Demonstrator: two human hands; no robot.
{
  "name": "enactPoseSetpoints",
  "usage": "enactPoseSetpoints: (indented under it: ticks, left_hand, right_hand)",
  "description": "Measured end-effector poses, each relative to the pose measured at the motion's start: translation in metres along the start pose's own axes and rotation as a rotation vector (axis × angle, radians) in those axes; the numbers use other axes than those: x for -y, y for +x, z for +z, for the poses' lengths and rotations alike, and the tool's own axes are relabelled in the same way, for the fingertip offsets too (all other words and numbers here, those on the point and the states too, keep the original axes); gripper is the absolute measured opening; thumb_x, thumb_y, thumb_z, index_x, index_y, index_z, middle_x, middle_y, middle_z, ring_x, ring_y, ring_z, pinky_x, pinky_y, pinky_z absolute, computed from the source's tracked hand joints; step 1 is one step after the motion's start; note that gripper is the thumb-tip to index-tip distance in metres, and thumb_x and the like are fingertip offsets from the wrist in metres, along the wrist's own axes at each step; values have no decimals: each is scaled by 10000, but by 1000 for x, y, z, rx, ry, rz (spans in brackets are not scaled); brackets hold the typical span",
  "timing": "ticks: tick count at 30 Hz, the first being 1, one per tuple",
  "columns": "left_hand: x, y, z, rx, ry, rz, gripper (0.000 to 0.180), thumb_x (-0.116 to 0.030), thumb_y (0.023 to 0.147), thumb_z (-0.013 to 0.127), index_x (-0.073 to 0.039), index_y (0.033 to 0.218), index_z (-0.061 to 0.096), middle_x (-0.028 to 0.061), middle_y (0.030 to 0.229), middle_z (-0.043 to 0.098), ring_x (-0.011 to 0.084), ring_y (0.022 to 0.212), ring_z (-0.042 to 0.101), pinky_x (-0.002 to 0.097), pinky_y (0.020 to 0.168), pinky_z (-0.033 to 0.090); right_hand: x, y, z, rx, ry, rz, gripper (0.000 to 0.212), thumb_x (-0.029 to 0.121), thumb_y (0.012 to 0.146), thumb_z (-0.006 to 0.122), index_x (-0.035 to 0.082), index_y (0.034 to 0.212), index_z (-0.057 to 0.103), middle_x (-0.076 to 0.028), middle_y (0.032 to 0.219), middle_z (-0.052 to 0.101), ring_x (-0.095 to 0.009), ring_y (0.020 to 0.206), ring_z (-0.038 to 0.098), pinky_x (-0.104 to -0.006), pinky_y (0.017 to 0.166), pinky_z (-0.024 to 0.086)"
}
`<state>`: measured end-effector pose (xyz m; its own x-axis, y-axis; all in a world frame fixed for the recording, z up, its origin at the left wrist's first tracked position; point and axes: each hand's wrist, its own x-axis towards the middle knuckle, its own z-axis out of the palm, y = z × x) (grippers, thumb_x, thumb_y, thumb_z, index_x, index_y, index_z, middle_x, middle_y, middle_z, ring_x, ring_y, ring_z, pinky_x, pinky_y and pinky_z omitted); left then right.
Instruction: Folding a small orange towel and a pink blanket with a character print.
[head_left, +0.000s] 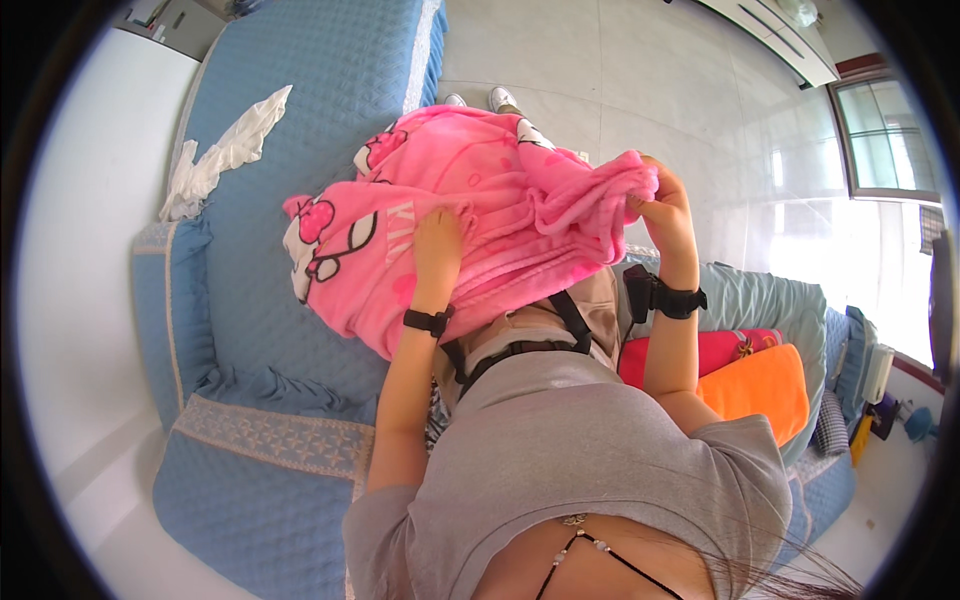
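Your right hand (pixel 665 208) pinches a bunched edge of the pink blanket (pixel 505 185); your left hand (pixel 437 248) rests on it, can't tell if gripping. Blanket spans between and beyond both. Looks partway: gathered right, spread left, no neat fold yet.

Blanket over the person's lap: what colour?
The blanket is mostly pink with white figures, best in the head view.
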<state>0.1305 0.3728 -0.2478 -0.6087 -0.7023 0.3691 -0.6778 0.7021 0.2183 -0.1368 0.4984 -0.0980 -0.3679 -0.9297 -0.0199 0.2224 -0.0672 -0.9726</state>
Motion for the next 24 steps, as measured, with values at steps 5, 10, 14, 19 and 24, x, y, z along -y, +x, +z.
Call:
enactPoseSetpoints:
  ticks: [5, 10, 14, 19, 24]
  left_hand:
    - [-2, 5, -8, 14, -334, -164, 277, -320, 831, 517, -44, 848, 526, 135, 829, 535, 299, 791, 512, 392, 687, 405]
    - [-19, 0, -19, 135, 22, 37, 258, -277, 779, 560, -50, 890, 507, 121, 779, 519, 297, 734, 512, 394, 643, 407]
    - [-19, 0, -13, 157, 108, -1, 248, -241, 760, 567, -65, 921, 502, 98, 754, 533, 281, 713, 527, 389, 635, 413]
    - [5, -3, 3, 280, 144, -58, 233, -202, 751, 572, -75, 933, 501, 58, 722, 563, 259, 725, 562, 383, 634, 438]
    - [2, 1, 5, 223, 134, -63, 242, -200, 736, 578, -50, 912, 505, 105, 748, 566, 291, 712, 561, 403, 622, 450]
  right_hand:
    - [1, 0, 4, 27, -31, -36, 328, -92, 713, 518, -14, 1027, 570, -12, 868, 563, -69, 720, 504, -191, 552, 398]
    - [0, -1, -2, 2, -18, -5, 329, -95, 714, 522, -11, 1028, 570, -6, 852, 563, -68, 718, 506, -193, 553, 402]
    - [3, 1, 1, 29, -46, -7, 343, -96, 718, 523, -3, 1045, 561, 0, 820, 557, -64, 705, 504, -198, 550, 406]
    - [1, -1, 1, 60, -103, -2, 332, -92, 732, 517, 16, 1044, 543, 10, 813, 538, -60, 707, 491, -196, 558, 400]
    - [4, -2, -5, 127, -160, -36, 302, -83, 744, 512, 25, 1025, 529, 18, 815, 523, -51, 720, 482, -194, 574, 397]
